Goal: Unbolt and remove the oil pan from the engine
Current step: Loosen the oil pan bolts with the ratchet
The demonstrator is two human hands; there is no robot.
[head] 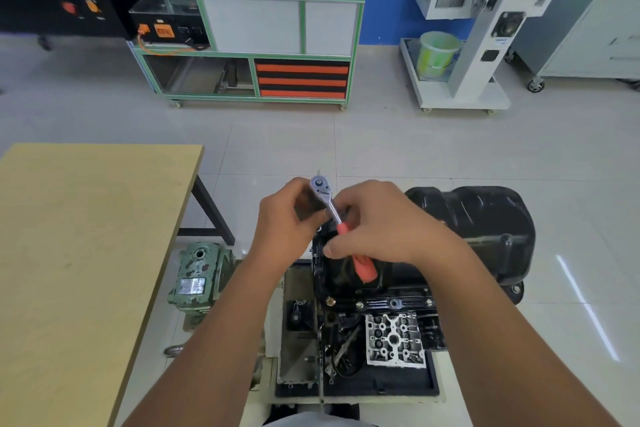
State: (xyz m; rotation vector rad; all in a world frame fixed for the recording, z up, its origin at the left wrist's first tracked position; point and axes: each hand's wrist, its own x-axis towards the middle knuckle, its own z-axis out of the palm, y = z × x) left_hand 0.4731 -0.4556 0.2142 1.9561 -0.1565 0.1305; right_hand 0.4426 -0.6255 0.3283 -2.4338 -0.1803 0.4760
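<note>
Gripping item: right hand (377, 225), fingers curled round the orange handle of a ratchet wrench (341, 224). Left hand (287, 218) curled at the chrome ratchet head, apparently steadying it (socket and bolt hidden beneath).

Advice for the step: the socket needed to sit square on the bolt, the left hand pressing down while the right swung the handle in short arcs, lest it slip off.

Task item: black oil pan (349, 274), seated on the engine (394, 336), directly under both hands; brass-coloured flange bolts visible along its near edge.

Surroundings: second black pan (485, 218) just behind, likely limiting rightward swing; green gearbox (197, 274) on the floor; wooden worktop (86, 218) left, well apart.
</note>
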